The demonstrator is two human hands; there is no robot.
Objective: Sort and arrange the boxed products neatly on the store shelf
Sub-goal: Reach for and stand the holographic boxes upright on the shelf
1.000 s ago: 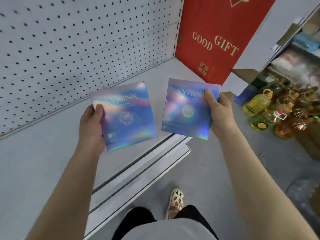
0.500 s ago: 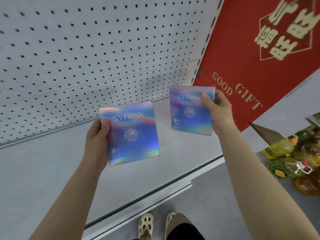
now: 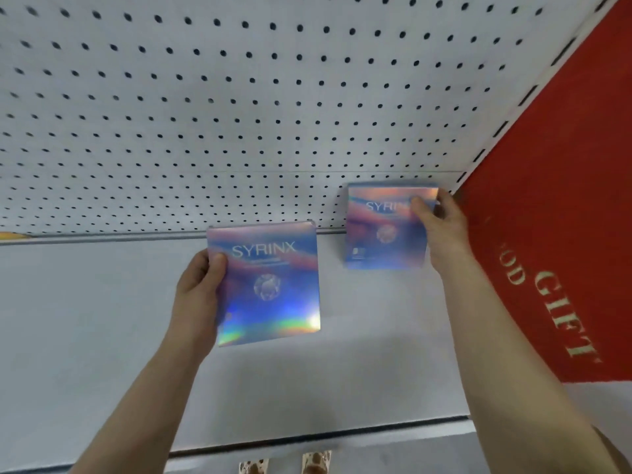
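Note:
I hold two flat holographic boxes marked SYRINX over a grey store shelf [image 3: 85, 319]. My left hand [image 3: 198, 292] grips the left edge of the nearer box [image 3: 270, 285], which hangs upright above the middle of the shelf. My right hand [image 3: 441, 230] grips the top right corner of the second box [image 3: 383, 230]. That box stands upright at the back right of the shelf, close to the pegboard back wall [image 3: 239, 114] and next to the red panel. Whether its lower edge touches the shelf I cannot tell.
A tall red panel [image 3: 554, 234] with gold "GOOD GIFT" lettering closes off the shelf's right side. The shelf's front rail [image 3: 307, 436] runs along the bottom, with my sandalled feet [image 3: 284, 465] just below it. A small yellow object [image 3: 13, 235] shows at the far left.
Both hands have carried their boxes forward and deeper over the shelf. The right box has moved to the back right corner by the red panel, and my view has tilted up towards the pegboard.

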